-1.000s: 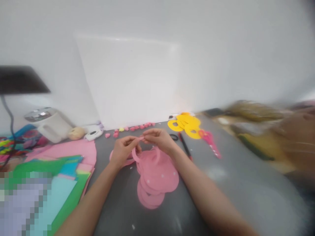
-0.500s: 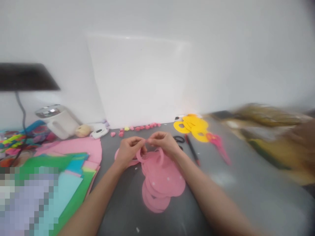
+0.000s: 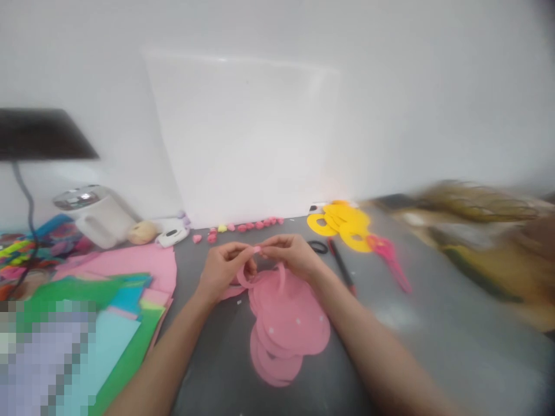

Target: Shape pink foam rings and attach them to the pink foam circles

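Note:
Between the fingertips of my left hand (image 3: pixel 225 267) and my right hand (image 3: pixel 288 253) is a thin pink paper ring (image 3: pixel 245 279), pinched at its upper edge by both. The ring hangs above a pile of pink paper cutouts (image 3: pixel 290 318) with rounded, lobed outlines and a few small white specks on the top one. Another pink piece (image 3: pixel 232 292) lies on the table, partly behind my left hand. Black-handled scissors (image 3: pixel 318 247) lie just beyond my right wrist, mostly hidden by it.
Yellow paper rings (image 3: pixel 347 222), a dark pen (image 3: pixel 342 266) and pink scissors (image 3: pixel 392 263) lie to the right. Small pink pieces (image 3: pixel 260 224) line the wall. Coloured sheets (image 3: pixel 119 341), a white device (image 3: pixel 172 236) and a white mug-like container (image 3: pixel 104 222) are at left.
Both hands have shifted very slightly, and more of the pink strip shows between the fingertips. The view has moved a little; the things on the table look unmoved.

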`<action>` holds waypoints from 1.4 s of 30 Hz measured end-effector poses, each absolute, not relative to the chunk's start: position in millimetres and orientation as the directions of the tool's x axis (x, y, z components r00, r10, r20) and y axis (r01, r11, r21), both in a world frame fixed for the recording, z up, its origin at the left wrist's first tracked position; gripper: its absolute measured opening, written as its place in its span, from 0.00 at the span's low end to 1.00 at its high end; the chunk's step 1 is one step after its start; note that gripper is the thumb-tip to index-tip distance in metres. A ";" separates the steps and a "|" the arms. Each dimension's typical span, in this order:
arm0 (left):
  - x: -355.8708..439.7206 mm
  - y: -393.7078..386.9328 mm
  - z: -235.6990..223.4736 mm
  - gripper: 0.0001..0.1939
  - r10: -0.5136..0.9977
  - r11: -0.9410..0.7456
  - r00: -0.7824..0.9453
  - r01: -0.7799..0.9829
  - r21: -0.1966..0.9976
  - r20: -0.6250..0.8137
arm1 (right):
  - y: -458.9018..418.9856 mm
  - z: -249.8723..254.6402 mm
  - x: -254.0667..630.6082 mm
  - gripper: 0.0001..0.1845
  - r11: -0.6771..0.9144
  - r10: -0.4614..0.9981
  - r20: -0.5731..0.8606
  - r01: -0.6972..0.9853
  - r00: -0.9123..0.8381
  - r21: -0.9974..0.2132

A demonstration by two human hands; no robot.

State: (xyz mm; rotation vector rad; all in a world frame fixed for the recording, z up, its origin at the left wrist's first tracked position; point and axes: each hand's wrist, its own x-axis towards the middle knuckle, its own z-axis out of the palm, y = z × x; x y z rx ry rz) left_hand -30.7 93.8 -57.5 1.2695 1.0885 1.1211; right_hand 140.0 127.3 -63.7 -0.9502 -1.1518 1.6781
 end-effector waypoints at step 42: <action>-27.8 91.8 -51.3 0.10 0.991 0.023 0.134 -0.024 0.999 -0.019 | 129.7 -70.6 139.2 0.15 -0.176 0.941 -0.072 -0.298 -0.330 -0.938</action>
